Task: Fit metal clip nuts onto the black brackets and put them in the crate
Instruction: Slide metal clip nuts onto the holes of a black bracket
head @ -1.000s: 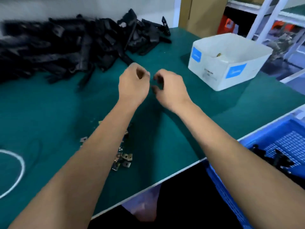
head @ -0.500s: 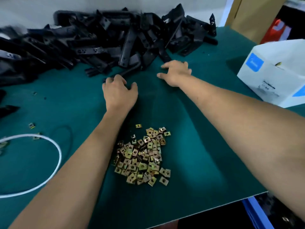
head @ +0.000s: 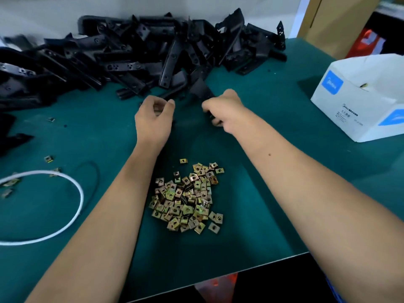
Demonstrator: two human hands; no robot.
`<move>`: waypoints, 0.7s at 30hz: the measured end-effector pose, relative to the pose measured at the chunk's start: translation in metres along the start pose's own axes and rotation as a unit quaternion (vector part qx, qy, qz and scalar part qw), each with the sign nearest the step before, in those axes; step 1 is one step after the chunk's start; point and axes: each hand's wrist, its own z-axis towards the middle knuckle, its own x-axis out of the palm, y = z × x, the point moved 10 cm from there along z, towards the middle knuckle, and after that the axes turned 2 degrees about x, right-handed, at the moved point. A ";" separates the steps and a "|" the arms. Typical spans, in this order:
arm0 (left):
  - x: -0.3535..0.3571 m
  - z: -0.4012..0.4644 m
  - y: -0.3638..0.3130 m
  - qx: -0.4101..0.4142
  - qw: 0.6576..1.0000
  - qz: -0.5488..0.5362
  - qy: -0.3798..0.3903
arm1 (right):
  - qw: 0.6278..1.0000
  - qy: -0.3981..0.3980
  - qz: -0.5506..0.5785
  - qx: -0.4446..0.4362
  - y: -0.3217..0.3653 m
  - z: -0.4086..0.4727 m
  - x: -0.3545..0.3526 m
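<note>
Green-topped table (head: 273, 171), white wall (head: 65, 9)

Black brackets (head: 135, 62), seemingly brassy nuts (head: 188, 197)

White cardboard box (head: 360, 99) with blue labels: right of grip, well apart, on green table mat (head: 251, 193). White cord loop (head: 72, 213): left and nearer camera than grip, lying flat on mat. Thin dark loop (head: 95, 171) just beside white cord. Tan upright panel (head: 334, 20): far right, beyond table edge. Red object (head: 369, 41) behind box, blurred.
</note>
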 end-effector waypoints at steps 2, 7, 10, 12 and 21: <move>0.007 -0.004 0.005 -0.041 0.995 -0.088 0.036 | 0.992 0.035 0.122 -0.005 -0.001 -0.013 0.012; -0.002 -0.010 -0.006 -0.104 0.947 -0.304 0.008 | 0.963 0.212 -0.006 -0.168 0.026 -0.065 0.063; -0.034 -0.002 -0.015 -0.084 0.916 -0.382 -0.087 | 0.930 0.265 -0.082 -0.242 0.032 -0.088 0.071; -0.055 0.006 -0.012 -0.086 0.904 -0.402 -0.119 | 0.906 0.270 -0.167 -0.281 0.032 -0.092 0.065; -0.097 0.008 0.009 -0.031 0.958 -0.221 -0.179 | 0.830 0.321 -0.332 -0.312 0.007 -0.108 0.070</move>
